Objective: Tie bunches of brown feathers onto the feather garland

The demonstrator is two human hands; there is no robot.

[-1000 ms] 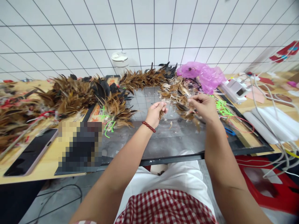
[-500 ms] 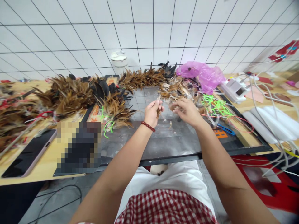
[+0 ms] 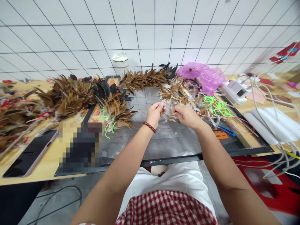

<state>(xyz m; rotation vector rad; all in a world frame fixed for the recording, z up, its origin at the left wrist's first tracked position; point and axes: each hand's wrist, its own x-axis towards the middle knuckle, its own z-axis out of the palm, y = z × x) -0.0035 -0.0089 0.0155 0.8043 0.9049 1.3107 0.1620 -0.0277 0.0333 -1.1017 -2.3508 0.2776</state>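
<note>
My left hand (image 3: 156, 113), with a red bead bracelet on the wrist, pinches a small bunch of brown feathers (image 3: 162, 110) above the dark cutting mat (image 3: 168, 140). My right hand (image 3: 186, 115) sits close beside it, fingers closed on a few loose feathers (image 3: 172, 117) between the two hands. Just behind my hands lies a pile of loose brown and white feathers (image 3: 181, 92). Bound feather strips (image 3: 142, 78) run along the back of the mat.
Feather bundles (image 3: 67, 95) cover the left of the wooden table. A phone (image 3: 30, 154) lies at front left. Green cord (image 3: 217, 104), blue scissors (image 3: 226, 130), a pink plastic bag (image 3: 201, 75), a white device (image 3: 235, 89) and cables are at right. A white jar (image 3: 120, 61) stands by the tiled wall.
My right hand has come left from the feather pile to meet my left hand, bringing a few feathers. My left hand has stayed in place.
</note>
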